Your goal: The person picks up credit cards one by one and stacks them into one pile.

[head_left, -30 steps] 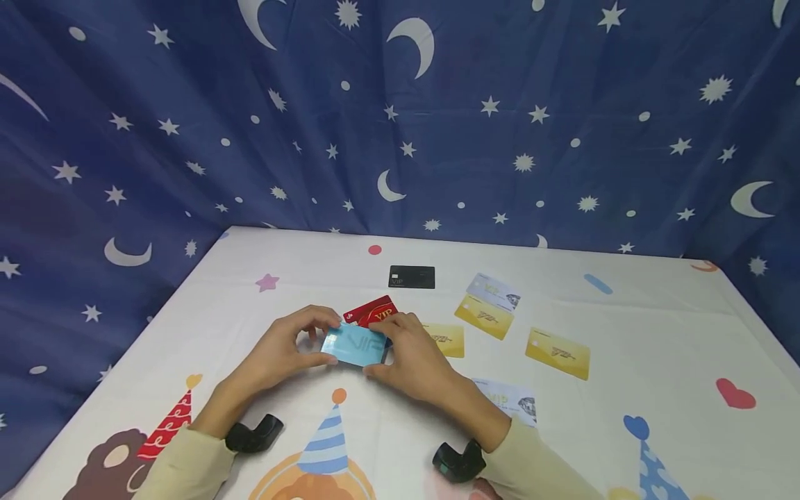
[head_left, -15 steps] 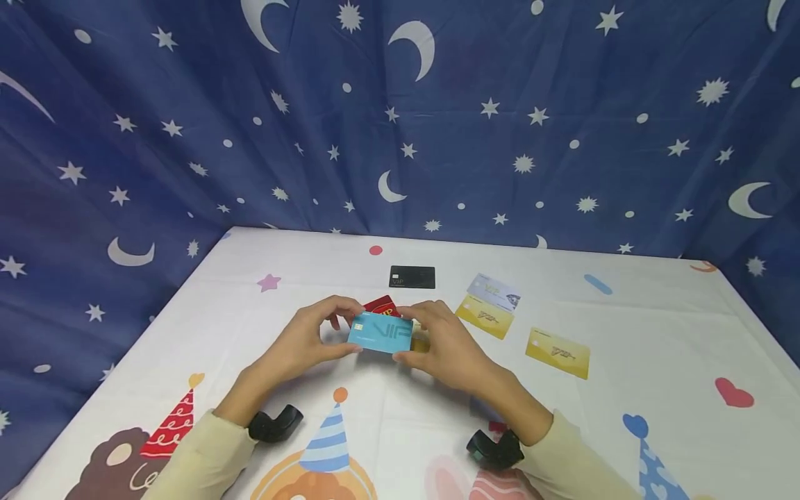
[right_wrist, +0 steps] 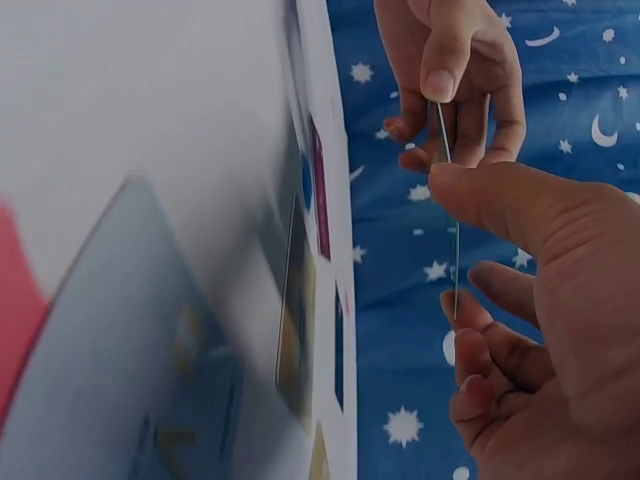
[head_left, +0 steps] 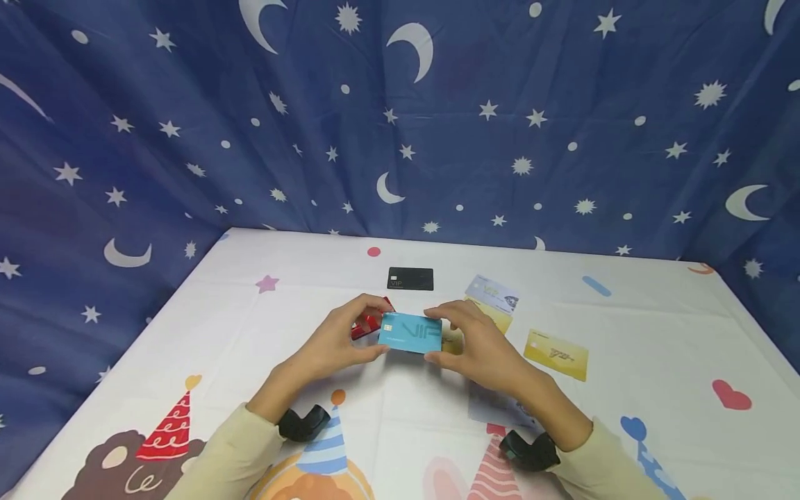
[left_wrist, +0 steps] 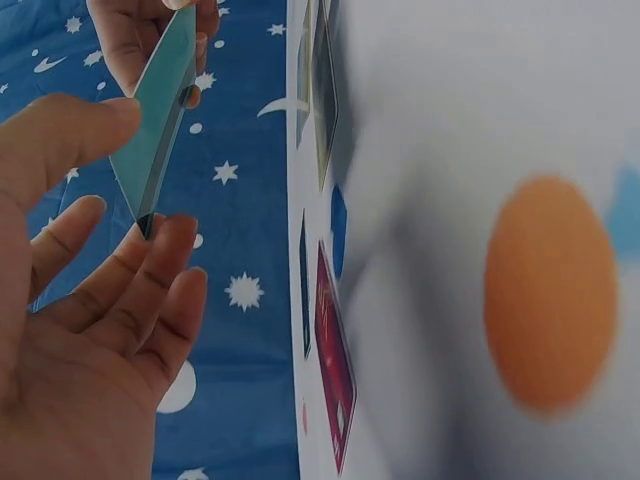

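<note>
A light blue VIP card (head_left: pixel 409 333) is held up above the table between both hands. My left hand (head_left: pixel 340 337) pinches its left end between thumb and fingertips; my right hand (head_left: pixel 487 351) pinches the right end likewise. In the left wrist view the blue card (left_wrist: pixel 160 115) stands tilted, thumb on one edge and fingertips on the opposite one. The right wrist view shows the card (right_wrist: pixel 456 240) nearly edge-on, well off the tabletop. Behind the left fingers lies a red card (head_left: pixel 367 323), partly hidden. A yellow card (head_left: pixel 451 340) is mostly covered by the right hand.
On the white patterned tablecloth (head_left: pixel 650 326) lie a black card (head_left: pixel 410 278), a silver card (head_left: pixel 492 292) touching a yellow card (head_left: pixel 496 316), and another yellow card (head_left: pixel 556 354). A further silver card (head_left: pixel 494 406) sits partly beneath the right forearm. A blue curtain (head_left: pixel 462 139) hangs behind.
Both hands have moved to the right with the blue card, from in front of the red card towards the yellow one. The cards on the table lie where they were.
</note>
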{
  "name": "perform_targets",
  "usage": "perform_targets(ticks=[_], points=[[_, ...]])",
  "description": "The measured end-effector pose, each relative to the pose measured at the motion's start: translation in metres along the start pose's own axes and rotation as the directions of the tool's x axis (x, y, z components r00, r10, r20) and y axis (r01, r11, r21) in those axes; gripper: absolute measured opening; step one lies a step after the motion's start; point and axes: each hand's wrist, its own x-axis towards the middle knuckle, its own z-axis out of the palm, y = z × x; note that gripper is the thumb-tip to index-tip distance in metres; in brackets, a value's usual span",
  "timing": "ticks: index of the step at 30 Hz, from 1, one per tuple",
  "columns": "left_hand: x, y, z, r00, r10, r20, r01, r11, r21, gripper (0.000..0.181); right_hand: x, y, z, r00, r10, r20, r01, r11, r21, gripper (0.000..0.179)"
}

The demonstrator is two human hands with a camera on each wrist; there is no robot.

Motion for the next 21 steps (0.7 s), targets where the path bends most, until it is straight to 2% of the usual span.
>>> perform_targets(ticks=[5,8,15,21], points=[[0.007,0.001,0.010,1.000,0.018,-0.012,-0.018,1.000,0.017,0.055,-0.003,0.010,-0.007,1.000,0.002,0.005,-0.002,1.000,0.005,0.060],[0.011,0.002,0.018,1.000,0.007,-0.020,-0.006,0.999,0.034,0.054,-0.005,0.018,-0.011,1.000,0.007,-0.003,-0.007,1.000,0.014,0.060],[0.018,-0.001,0.034,0.996,-0.077,-0.036,0.079,0.996,0.041,0.051,-0.007,0.030,-0.014,0.999,0.035,0.009,-0.035,0.998,0.053,0.059],[0.017,-0.004,0.041,0.986,-0.156,-0.049,0.158,0.987,0.026,0.049,-0.007,0.041,-0.008,0.997,0.050,0.052,-0.053,0.996,0.070,0.059]])
